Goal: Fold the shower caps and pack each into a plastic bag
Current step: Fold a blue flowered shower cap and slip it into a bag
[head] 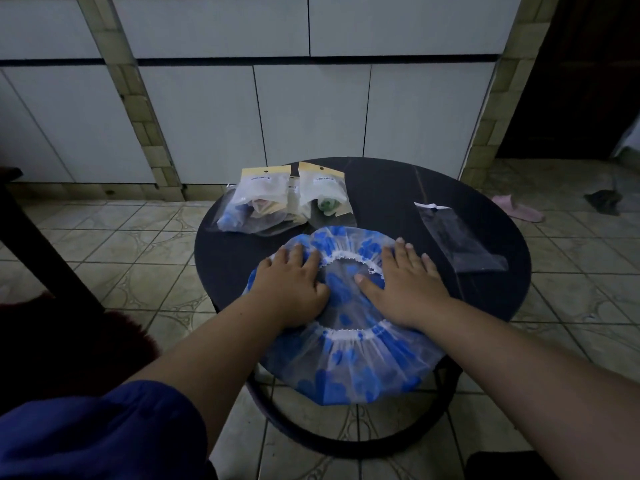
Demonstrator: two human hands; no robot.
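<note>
Head view looks down on a round dark table (398, 188) standing on a tiled floor (114, 237). A translucent shower cap (349, 362) with blue blotches and a white elastic ring lies spread flat at about 6 o'clock on the tabletop, its near edge hanging past the rim. The left hand (292, 284) lies palm down on the cap's 9 o'clock side, fingers straight and pressing the plastic flat, gripping nothing. The right hand (403, 285) lies the same way on the 3 o'clock side, fingers spread and straight, thumb pointing inward over the cap's opening. At about 11 o'clock on the table sit packed bags (273, 199) (each with a yellowish header card), overlapping one another; how many there are cannot be told. An empty clear plastic bag (457, 237) lies flat at about 2 o'clock, apart from the cap. A blue sleeve (97, 431) covers the left upper arm. A pink slipper (517, 207) rests on the floor beyond the table at 2 o'clock.
</note>
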